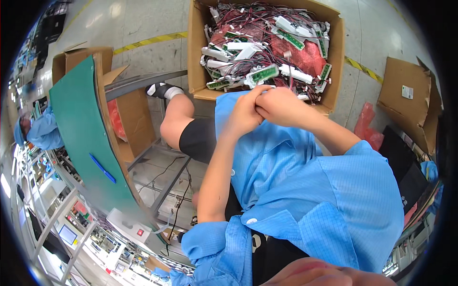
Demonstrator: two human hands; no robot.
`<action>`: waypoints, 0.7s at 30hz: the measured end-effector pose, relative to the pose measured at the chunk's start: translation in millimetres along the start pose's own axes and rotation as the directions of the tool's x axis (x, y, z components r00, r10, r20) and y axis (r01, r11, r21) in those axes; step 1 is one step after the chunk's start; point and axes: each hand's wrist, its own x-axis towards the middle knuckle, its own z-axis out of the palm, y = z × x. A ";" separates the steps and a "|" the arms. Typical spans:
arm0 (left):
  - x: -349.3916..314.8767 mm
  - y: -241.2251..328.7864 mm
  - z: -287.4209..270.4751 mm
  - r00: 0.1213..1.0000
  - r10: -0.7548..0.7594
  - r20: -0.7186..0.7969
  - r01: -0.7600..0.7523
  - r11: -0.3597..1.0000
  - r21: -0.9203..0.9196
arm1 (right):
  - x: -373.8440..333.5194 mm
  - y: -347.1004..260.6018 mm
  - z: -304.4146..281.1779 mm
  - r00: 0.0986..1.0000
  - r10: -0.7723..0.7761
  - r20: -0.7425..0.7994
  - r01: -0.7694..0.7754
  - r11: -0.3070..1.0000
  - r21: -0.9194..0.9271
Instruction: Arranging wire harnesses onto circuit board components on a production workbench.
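My left hand (245, 113) and my right hand (281, 106) are closed and pressed together over my lap, at the near edge of an open cardboard box (194, 52). Whatever their fingers hold, if anything, is hidden. Right beyond the fingertips shows a green circuit board in a white plastic housing (263, 75); whether my fingers touch it I cannot tell. Several more white housings (296, 73) with green boards (291, 39) lie jumbled in the box, among dark and red wires (248, 21) and pink plastic bags (305, 57).
On my left stands a green-topped table (78, 114) with a blue pen (102, 168) on it. An opened cardboard box (405, 95) and a pink plastic bag (367, 125) are at the right. Cables (183, 190) hang below the table's metal frame. Another person (43, 131) is at the far left.
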 end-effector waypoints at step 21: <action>-40.3 58.5 -77.7 0.852 -0.225 -0.473 -0.094 0.823 -0.560 | 103.5 143.0 -66.6 0.831 0.143 -0.538 0.150 0.874 0.463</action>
